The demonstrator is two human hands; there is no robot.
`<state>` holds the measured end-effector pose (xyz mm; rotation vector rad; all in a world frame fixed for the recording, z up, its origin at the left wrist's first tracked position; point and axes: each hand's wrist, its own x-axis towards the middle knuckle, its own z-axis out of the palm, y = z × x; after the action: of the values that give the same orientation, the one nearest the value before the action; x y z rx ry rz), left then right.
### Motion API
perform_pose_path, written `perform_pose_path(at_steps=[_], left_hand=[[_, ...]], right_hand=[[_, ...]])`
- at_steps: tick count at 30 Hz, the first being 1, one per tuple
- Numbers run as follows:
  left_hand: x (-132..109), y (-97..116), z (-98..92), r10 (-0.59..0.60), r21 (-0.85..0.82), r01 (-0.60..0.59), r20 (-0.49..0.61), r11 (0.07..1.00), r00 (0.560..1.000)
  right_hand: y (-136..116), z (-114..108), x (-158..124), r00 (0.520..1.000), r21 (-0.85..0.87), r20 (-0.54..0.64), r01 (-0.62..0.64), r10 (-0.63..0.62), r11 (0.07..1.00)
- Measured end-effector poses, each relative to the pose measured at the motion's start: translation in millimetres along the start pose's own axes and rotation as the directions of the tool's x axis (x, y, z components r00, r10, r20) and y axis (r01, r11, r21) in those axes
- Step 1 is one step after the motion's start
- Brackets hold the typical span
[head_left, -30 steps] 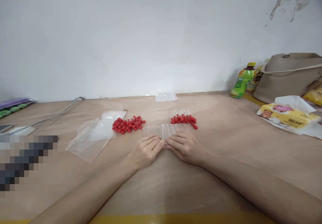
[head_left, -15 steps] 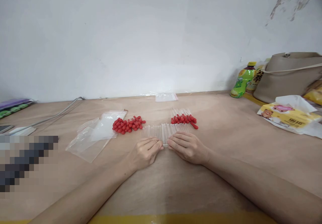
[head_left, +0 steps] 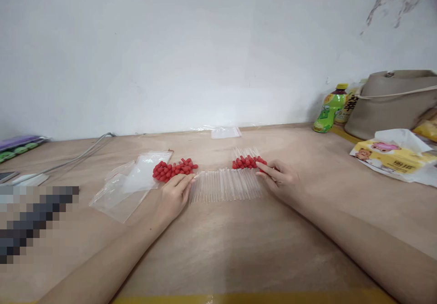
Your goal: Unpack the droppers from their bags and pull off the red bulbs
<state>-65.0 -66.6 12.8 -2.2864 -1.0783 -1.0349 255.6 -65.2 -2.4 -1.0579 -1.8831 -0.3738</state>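
A row of clear glass dropper tubes (head_left: pixel 225 185) lies side by side on the table, with their ends toward me and the wall. At its left end, my left hand (head_left: pixel 174 194) is closed, thumb and fingers pinching the upper end of a tube. A heap of loose red rubber bulbs (head_left: pixel 172 169) sits just beyond that hand. Behind the row's right half lie several droppers (head_left: pixel 247 160), red bulbs toward me and clear stems toward the wall. My right hand (head_left: pixel 282 176) has thumb and forefinger on the bulb of the rightmost dropper; the fingertips partly cover it.
Clear zip bags (head_left: pixel 131 183) lie left of the bulbs, another zip bag (head_left: pixel 226 133) near the wall. A grey cable (head_left: pixel 82 151) runs at far left. To the right stand a green bottle (head_left: pixel 330 109), a grey-brown bag (head_left: pixel 392 103) and a tissue pack (head_left: pixel 392 156).
Both hands have moved apart from the middle of the tube row, uncovering it. My left hand went to its left end, my right hand to the bulb of the rightmost dropper.
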Motion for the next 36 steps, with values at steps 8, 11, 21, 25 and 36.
perform_pose_path(at_steps=[8,11,21,25,36], left_hand=[[1,-5,8.0,-0.081,-0.047,0.083,0.054,0.995,0.995],[0,-4,12.4,-0.070,-0.051,0.072,0.045,0.996,0.997],[1,9,11.8,-0.068,-0.106,0.081,0.120,0.991,0.990],[0,13,10.9,-0.066,-0.142,0.088,0.158,0.986,0.985],[4,-13,-23.2,0.202,-0.227,-0.104,0.470,0.968,0.859]], right_hand=[[17,2,0,0.917,0.078,0.195,-0.368,0.348,0.927],[18,4,-2,0.917,0.083,0.186,-0.371,0.352,0.925],[13,14,-1,0.965,-0.002,0.163,-0.210,0.207,0.978],[13,13,0,0.978,-0.117,0.145,-0.130,0.146,0.985],[21,14,10,0.937,-0.137,-0.012,-0.348,0.350,0.927]])
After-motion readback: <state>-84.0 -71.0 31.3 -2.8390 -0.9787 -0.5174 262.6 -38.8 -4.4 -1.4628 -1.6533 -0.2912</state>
